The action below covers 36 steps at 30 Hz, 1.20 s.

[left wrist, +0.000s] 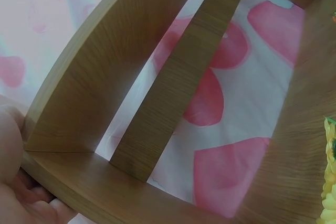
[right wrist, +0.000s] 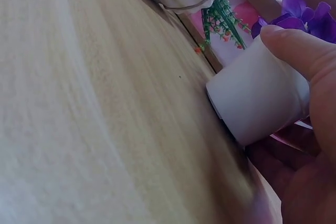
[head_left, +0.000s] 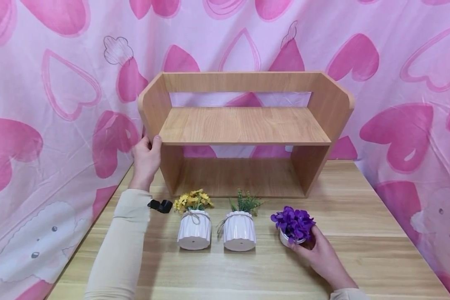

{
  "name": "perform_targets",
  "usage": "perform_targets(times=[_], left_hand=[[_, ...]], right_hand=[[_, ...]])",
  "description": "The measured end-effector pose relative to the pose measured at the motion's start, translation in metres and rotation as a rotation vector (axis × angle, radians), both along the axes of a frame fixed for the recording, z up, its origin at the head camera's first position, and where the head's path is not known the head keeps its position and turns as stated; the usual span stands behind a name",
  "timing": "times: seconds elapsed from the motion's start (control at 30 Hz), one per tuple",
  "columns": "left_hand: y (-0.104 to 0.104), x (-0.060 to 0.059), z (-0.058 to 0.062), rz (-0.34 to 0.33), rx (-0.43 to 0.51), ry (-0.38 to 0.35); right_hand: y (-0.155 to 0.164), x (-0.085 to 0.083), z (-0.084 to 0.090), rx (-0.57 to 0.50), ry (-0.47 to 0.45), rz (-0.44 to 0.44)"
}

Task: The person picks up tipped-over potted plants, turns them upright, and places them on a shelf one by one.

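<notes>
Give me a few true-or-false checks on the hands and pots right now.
1. The right hand grips the purple-flower pot. True.
2. The green-plant pot is between the purple-flower pot and the yellow-flower pot. True.
3. The left hand holds the yellow-flower pot. False: it grips the side of the wooden shelf unit.
4. The green-plant pot is on the upper shelf. False: it is on the table, in front of the wooden shelf unit.

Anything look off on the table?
Yes: the yellow-flower pot and green-plant pot lie tipped on their sides in front of the shelf, bases showing. Odd, since flowerpots normally stand upright.
</notes>
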<state>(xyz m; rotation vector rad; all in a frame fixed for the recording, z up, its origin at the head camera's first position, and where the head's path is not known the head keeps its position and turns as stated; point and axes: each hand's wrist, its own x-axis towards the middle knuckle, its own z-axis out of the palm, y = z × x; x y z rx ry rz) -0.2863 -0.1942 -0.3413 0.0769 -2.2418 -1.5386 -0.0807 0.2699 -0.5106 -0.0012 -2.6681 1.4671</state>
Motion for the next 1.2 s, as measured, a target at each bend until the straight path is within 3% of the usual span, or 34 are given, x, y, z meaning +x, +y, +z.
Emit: perform_targets(times=[0.23, 0.5, 0.7, 0.9, 1.2], left_hand=[[0.003, 0.000, 0.002, 0.023, 0.006, 0.015], [0.007, 0.000, 0.004, 0.011, 0.017, -0.001], [0.006, -0.001, 0.004, 0.028, 0.008, -0.012], [0.006, -0.002, 0.002, 0.028, 0.021, 0.032], [0.004, 0.000, -0.002, 0.055, 0.010, -0.001]], right_hand=[[0.002, -0.001, 0.005, 0.029, 0.031, -0.022], [0.003, -0.004, 0.021, -0.056, 0.056, -0.029], [0.001, -0.013, 0.047, -0.101, 0.033, -0.028], [-0.002, -0.024, 0.073, -0.119, 0.130, -0.006], [-0.008, -0.038, 0.103, -0.122, 0.246, 0.034]])
